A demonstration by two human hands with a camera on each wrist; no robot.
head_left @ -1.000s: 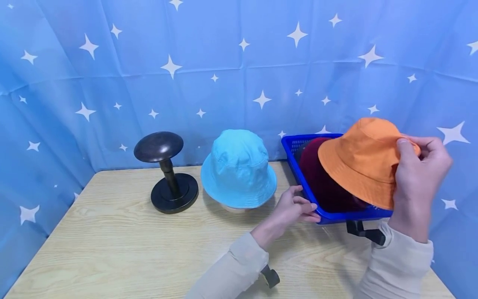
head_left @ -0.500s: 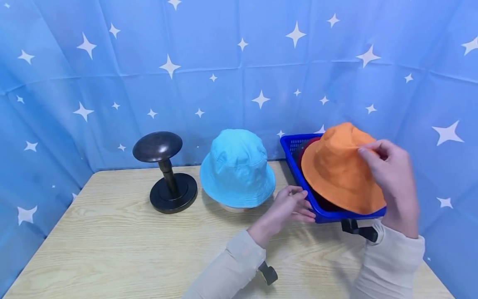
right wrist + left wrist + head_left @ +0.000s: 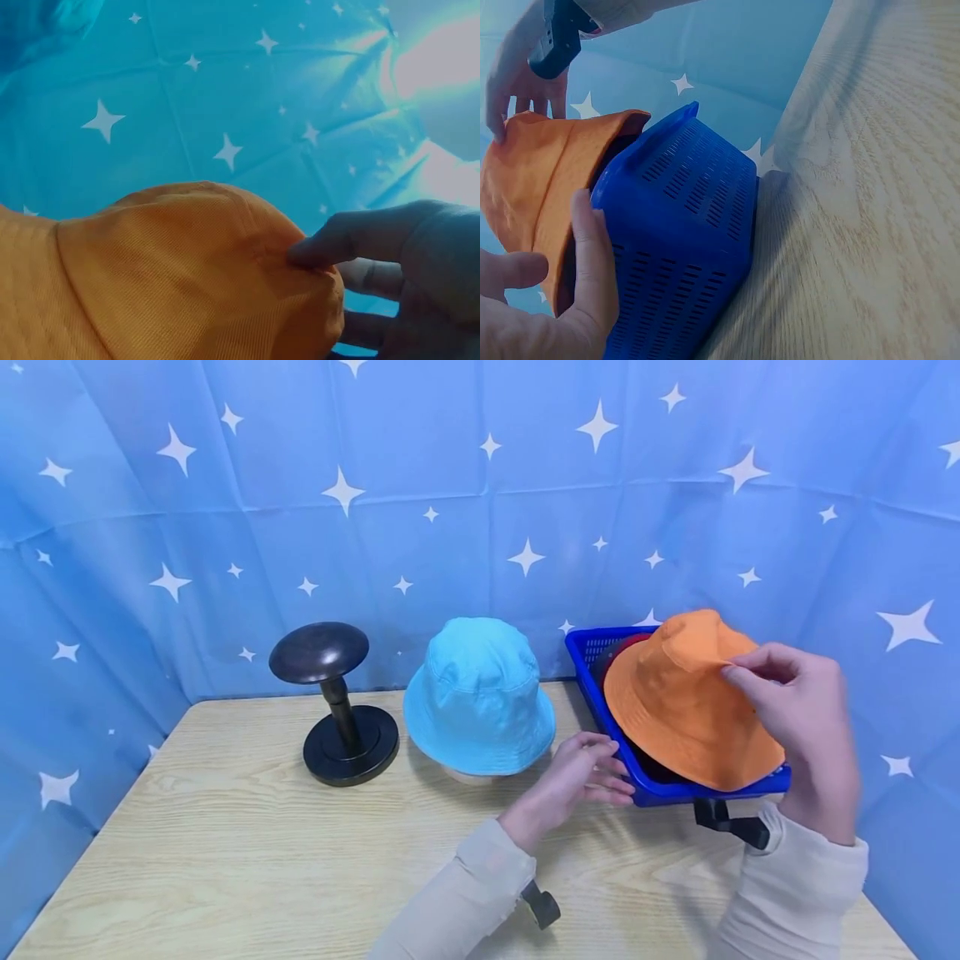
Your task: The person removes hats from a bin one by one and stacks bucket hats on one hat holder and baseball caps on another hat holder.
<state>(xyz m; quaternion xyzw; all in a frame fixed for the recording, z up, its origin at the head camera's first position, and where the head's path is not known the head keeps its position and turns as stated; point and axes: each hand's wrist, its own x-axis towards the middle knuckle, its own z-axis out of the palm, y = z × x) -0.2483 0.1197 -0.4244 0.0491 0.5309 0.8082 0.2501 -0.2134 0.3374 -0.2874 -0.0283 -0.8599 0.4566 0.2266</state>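
An orange bucket hat (image 3: 686,702) lies over the blue plastic basket (image 3: 652,791), crown up and tilted. My right hand (image 3: 806,718) pinches its crown between thumb and fingers, and the right wrist view shows the thumb pressed into the cloth (image 3: 195,277). My left hand (image 3: 573,781) is at the basket's near left corner with relaxed fingers. In the left wrist view one finger (image 3: 592,259) lies beside the basket's rim, and the thumb stands apart in front of the hat. Under the orange hat a dark red hat (image 3: 621,647) mostly hides.
A light blue bucket hat (image 3: 480,693) sits on a pale-based support left of the basket. Further left stands a dark metal hat stand (image 3: 341,702) with a domed top and round base. A blue starred curtain (image 3: 465,485) hangs behind the wooden table (image 3: 247,843).
My right hand has brought the orange hat left and down over the basket, covering most of the dark red hat. My left hand has barely shifted at the basket corner.
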